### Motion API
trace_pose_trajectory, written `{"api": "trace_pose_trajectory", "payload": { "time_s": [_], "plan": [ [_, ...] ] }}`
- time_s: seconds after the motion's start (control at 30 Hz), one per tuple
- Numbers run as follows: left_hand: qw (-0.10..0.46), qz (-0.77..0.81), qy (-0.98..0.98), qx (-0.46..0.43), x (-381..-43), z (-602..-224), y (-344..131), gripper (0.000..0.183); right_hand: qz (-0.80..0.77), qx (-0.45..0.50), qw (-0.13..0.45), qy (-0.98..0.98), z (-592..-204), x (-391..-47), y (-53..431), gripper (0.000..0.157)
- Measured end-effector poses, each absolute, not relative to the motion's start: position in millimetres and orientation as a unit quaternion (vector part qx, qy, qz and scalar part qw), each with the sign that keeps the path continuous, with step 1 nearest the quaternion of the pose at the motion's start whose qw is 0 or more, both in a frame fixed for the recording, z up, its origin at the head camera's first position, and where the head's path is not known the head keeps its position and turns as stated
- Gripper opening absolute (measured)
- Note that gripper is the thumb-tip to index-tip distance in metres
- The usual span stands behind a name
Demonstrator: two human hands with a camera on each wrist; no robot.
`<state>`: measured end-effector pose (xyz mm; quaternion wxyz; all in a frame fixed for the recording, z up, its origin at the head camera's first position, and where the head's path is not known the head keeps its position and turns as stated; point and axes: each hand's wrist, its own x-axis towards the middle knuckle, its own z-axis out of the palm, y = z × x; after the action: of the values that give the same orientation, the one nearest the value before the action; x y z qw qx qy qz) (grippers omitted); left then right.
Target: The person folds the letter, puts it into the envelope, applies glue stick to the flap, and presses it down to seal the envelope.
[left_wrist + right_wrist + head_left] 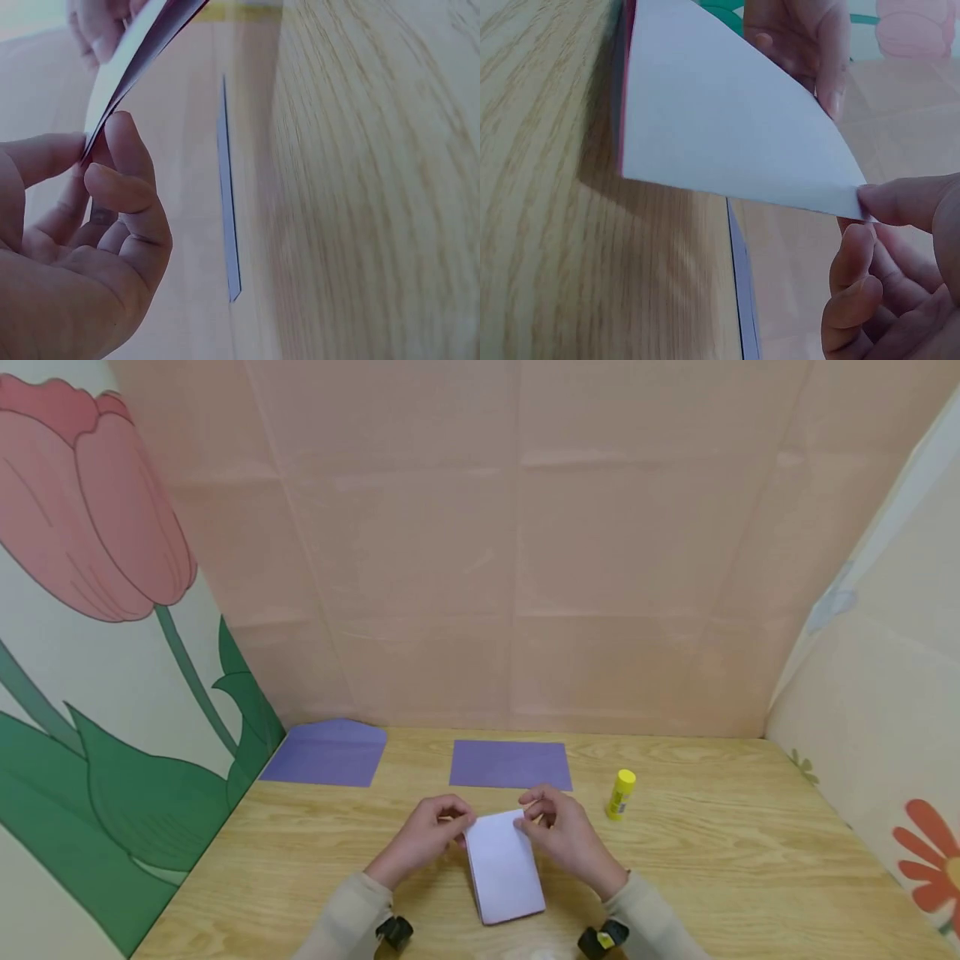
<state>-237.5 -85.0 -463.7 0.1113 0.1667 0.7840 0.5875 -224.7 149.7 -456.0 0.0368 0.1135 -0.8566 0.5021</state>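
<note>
White is showing across the face of the card (506, 870), which I am holding before me above the surface (712, 843), bending slightly as it tilts. My left hand (429, 828) is pinching the card's far left corner, the thumb pressing on the white face and the fingers (129, 146) bending behind it. My right hand (561, 831) is grasping the far right corner likewise, its thumb lying on top and its other fingers curling loosely beside the card. Along the card's side a reddish edge and a darker lower layer are showing, the layers parting a little. Whether its near edge is touching the surface, I cannot tell.

Just beyond the card, a purple rectangle (510, 765) is lying flat. Well to the card's left and beyond it, a purple envelope (326, 757) is resting with its flap pointing away from me. To the card's right and slightly beyond, a yellow glue stick (621, 795) is standing upright. Dark wrist cameras (393, 932) are sitting on either side of the card's near end. A pinkish backdrop (420, 552) is hanging behind the card, and a painted tulip (97, 510) is rising far to its left.
</note>
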Motion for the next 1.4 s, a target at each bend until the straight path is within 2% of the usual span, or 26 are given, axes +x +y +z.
{"api": "trace_pose_trajectory", "payload": {
  "time_s": [0.17,0.53,0.9,1.13,1.3,1.4],
  "plan": [
    [0.099,0.565,0.798,0.187,-236.0,-463.3,-83.8,0.011,0.496,0.113,0.036,-0.86,-454.9,-224.9,149.0,0.008],
    [0.083,0.539,0.813,0.203,-233.6,-462.7,-77.5,0.006,0.487,0.101,0.026,-0.867,-454.2,-224.1,148.5,0.008],
    [0.056,0.519,0.818,0.241,-231.9,-459.6,-74.4,0.007,0.461,0.177,0.066,-0.867,-448.7,-220.0,149.5,0.007],
    [0.05,0.526,0.821,0.215,-231.0,-457.9,-74.2,0.007,0.473,0.154,0.034,-0.867,-452.2,-221.9,150.5,0.006],
    [0.033,0.555,0.81,0.187,-233.0,-460.6,-74.2,0.008,0.476,0.166,0.004,-0.863,-457.4,-222.9,154.0,0.008],
    [0.028,0.561,0.805,0.191,-234.6,-462.1,-74.4,0.008,0.471,0.176,0.007,-0.864,-458.8,-223.6,155.7,0.009]
  ]
}}
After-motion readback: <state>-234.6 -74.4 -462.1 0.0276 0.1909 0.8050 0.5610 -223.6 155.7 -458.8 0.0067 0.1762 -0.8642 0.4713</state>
